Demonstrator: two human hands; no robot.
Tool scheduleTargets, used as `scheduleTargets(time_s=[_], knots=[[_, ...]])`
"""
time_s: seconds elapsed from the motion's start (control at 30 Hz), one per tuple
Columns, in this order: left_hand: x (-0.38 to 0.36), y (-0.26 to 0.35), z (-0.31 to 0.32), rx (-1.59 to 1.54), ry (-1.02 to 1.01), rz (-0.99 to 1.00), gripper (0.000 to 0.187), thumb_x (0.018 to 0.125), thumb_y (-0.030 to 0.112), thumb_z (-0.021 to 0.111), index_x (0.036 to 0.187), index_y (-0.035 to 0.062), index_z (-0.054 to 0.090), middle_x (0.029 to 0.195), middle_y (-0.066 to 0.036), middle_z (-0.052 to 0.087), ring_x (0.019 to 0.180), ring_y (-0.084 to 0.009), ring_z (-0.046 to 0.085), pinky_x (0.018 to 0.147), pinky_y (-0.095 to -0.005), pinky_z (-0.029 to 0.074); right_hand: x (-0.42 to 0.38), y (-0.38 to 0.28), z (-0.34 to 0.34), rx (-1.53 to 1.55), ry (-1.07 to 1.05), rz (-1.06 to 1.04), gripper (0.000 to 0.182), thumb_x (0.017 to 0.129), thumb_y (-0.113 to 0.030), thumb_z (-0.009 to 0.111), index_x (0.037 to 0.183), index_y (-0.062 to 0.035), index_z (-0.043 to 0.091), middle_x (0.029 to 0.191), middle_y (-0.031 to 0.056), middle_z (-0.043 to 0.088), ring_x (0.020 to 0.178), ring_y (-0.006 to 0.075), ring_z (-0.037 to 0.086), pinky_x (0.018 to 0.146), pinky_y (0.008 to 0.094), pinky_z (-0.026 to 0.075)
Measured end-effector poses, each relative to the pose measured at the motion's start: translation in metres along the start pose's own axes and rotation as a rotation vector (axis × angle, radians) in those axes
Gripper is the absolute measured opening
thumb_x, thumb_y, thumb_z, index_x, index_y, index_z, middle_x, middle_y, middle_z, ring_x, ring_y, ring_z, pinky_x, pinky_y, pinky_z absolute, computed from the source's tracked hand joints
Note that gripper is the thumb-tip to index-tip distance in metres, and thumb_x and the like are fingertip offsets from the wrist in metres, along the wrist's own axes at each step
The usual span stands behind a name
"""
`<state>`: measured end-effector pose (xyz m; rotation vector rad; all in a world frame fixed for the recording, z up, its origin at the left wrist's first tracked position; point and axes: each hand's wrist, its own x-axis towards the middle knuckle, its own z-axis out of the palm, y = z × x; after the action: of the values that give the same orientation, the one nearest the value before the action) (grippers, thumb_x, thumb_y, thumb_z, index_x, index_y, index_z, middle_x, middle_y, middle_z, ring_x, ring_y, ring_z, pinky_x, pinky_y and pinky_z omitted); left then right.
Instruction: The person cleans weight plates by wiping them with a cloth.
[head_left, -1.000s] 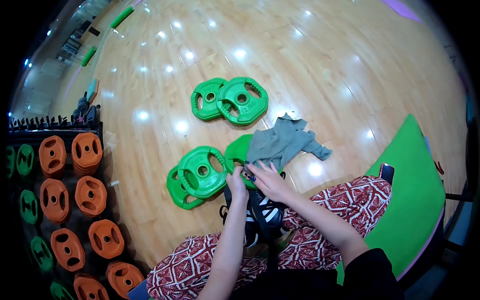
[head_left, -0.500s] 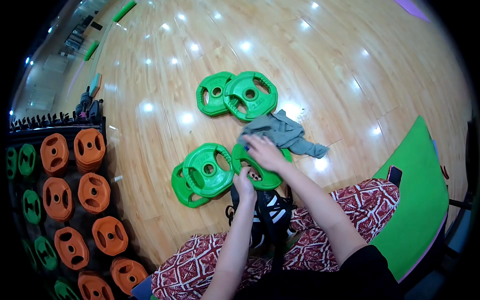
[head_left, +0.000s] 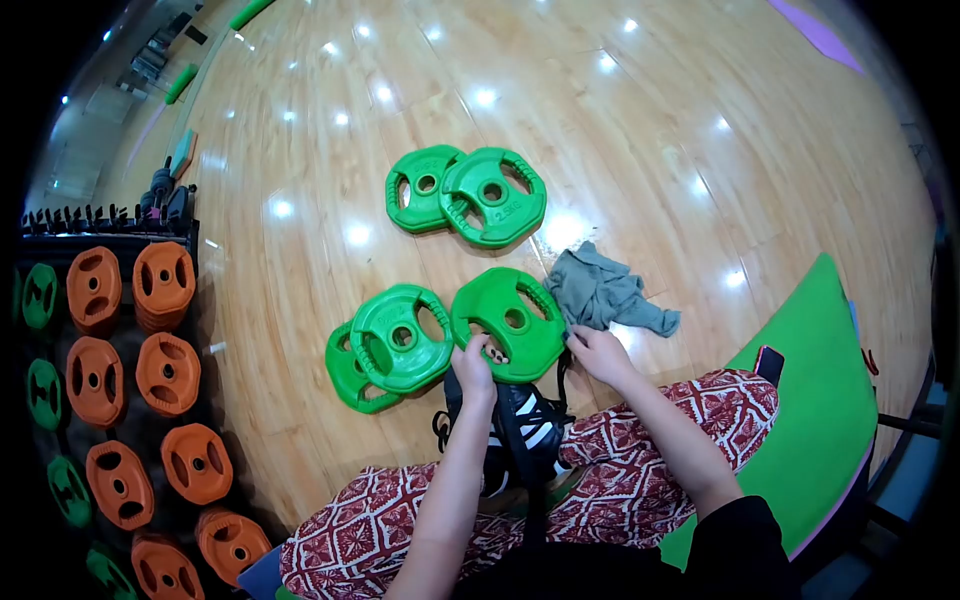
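A green weight plate [head_left: 537, 345] is tilted up in front of my feet. My left hand [head_left: 473, 368] grips its left lower part at the handle slot, the fingers partly hidden behind it. At the plate's right edge, the closed fingers of my right hand [head_left: 600, 357] hold the rim. A crumpled grey-green cloth [head_left: 598, 288] lies on the floor just beyond my right hand. To the left, a second green plate [head_left: 385, 362] overlaps another green plate [head_left: 350, 385]. Farther off, a green plate marked 2.5KG [head_left: 505, 222] rests partly over another one [head_left: 428, 160].
A rack at left holds orange plates [head_left: 98, 380] and green plates [head_left: 68, 490]. Black shoes [head_left: 530, 430] are beneath the held plate. A green mat [head_left: 800, 400] lies at right, with a phone [head_left: 769, 364] by my knee. The floor [head_left: 640, 150] is glossy wood.
My right hand has left the cloth and the plate's top and moved to its right edge. The cloth now lies apart to the right. More of the plate's face shows; my left hand still grips it.
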<state>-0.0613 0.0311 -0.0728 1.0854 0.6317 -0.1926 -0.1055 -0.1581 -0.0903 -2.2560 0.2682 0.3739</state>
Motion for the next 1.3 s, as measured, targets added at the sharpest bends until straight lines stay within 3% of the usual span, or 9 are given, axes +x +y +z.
scheduleTargets(time_s=[0.17,0.33,0.57,0.77,0.97,1.17,1.23,1.27,1.3], knots=[[0.004,0.003,-0.004,0.066,-0.047,-0.008,0.006,0.075,0.006,0.048,0.073,0.0014,0.044,0.053,-0.005,0.042,0.043,-0.0157,0.044,0.043,-0.0285,0.041,0.025,0.038,0.002,0.391,0.172,0.096,0.024,0.074,-0.01,0.054,0.096,0.0013,0.059,0.076,0.0139,0.063,0.07,0.0213,0.06,0.066,0.0287,0.046],[0.011,0.017,0.008,0.281,-0.079,0.07,0.01,0.075,0.009,0.05,0.068,0.0018,0.049,0.051,-0.005,0.046,0.04,-0.0145,0.046,0.04,-0.0275,0.041,0.045,0.053,-0.052,1.691,0.306,0.165,0.018,0.081,-0.003,0.045,0.097,-0.0003,0.051,0.095,0.0105,0.055,0.092,0.0192,0.053,0.081,0.0299,0.043],[0.01,0.045,0.051,0.836,-0.33,0.314,0.012,0.07,0.009,0.054,0.075,-0.0005,0.051,0.053,-0.004,0.049,0.04,-0.0107,0.048,0.038,-0.0258,0.04,0.036,0.054,-0.085,1.826,0.544,0.075,0.021,0.086,-0.01,0.041,0.105,-0.0019,0.045,0.102,0.0108,0.052,0.096,0.0206,0.051,0.087,0.0339,0.041],[-0.006,0.061,0.077,1.31,-0.673,0.522,0.031,0.066,0.017,0.06,0.093,0.0036,0.056,0.073,-0.016,0.059,0.073,-0.0323,0.058,0.064,-0.0389,0.045,0.052,0.076,-0.067,1.897,0.416,0.091,0.027,0.087,-0.023,0.038,0.099,-0.0025,0.05,0.1,0.0123,0.056,0.096,0.0254,0.054,0.089,0.0399,0.04],[-0.011,0.073,0.094,1.624,-1.162,0.755,0.021,0.065,0.013,0.059,0.084,0.0045,0.053,0.075,-0.017,0.056,0.076,-0.0356,0.054,0.065,-0.0422,0.043,0.039,0.048,-0.049,1.745,0.435,0.092,0.018,0.083,-0.007,0.044,0.1,-0.0019,0.048,0.096,0.0081,0.053,0.09,0.016,0.051,0.081,0.0283,0.041],[-0.001,0.082,0.08,1.645,-0.993,0.975,0.025,0.065,-0.002,0.057,0.088,0.0045,0.052,0.097,-0.011,0.053,0.089,-0.0327,0.049,0.078,-0.0382,0.04,0.018,-0.012,-0.036,1.544,0.366,-0.009,0.019,0.081,-0.008,0.047,0.099,-0.0015,0.052,0.09,0.0032,0.053,0.088,0.0106,0.048,0.08,0.0231,0.037],[0.005,0.063,0.064,1.29,-0.425,1.112,0.04,0.064,0.0,0.059,0.103,0.005,0.049,0.099,-0.013,0.053,0.098,-0.0295,0.048,0.084,-0.039,0.038,0.013,-0.022,-0.024,1.336,0.248,-0.068,0.018,0.081,-0.009,0.047,0.097,-0.0027,0.053,0.086,0.0009,0.051,0.084,0.0078,0.046,0.077,0.0208,0.036],[0.034,0.04,0.038,1.061,-0.395,0.727,0.043,0.076,0.009,0.056,0.116,0.0047,0.04,0.103,-0.014,0.054,0.096,-0.0252,0.05,0.084,-0.037,0.04,0.006,-0.034,-0.019,1.21,0.247,-0.104,0.018,0.081,-0.007,0.046,0.098,-0.003,0.053,0.083,-0.0003,0.05,0.079,0.0062,0.045,0.073,0.0191,0.036],[0.026,0.044,0.041,1.07,-0.393,0.725,0.043,0.076,0.009,0.056,0.116,0.0047,0.04,0.103,-0.014,0.054,0.096,-0.0252,0.05,0.084,-0.037,0.04,0.003,-0.034,-0.005,1.14,0.153,-0.137,0.018,0.082,-0.007,0.046,0.099,-0.0028,0.052,0.083,0.0,0.05,0.077,0.0061,0.045,0.07,0.019,0.036]])
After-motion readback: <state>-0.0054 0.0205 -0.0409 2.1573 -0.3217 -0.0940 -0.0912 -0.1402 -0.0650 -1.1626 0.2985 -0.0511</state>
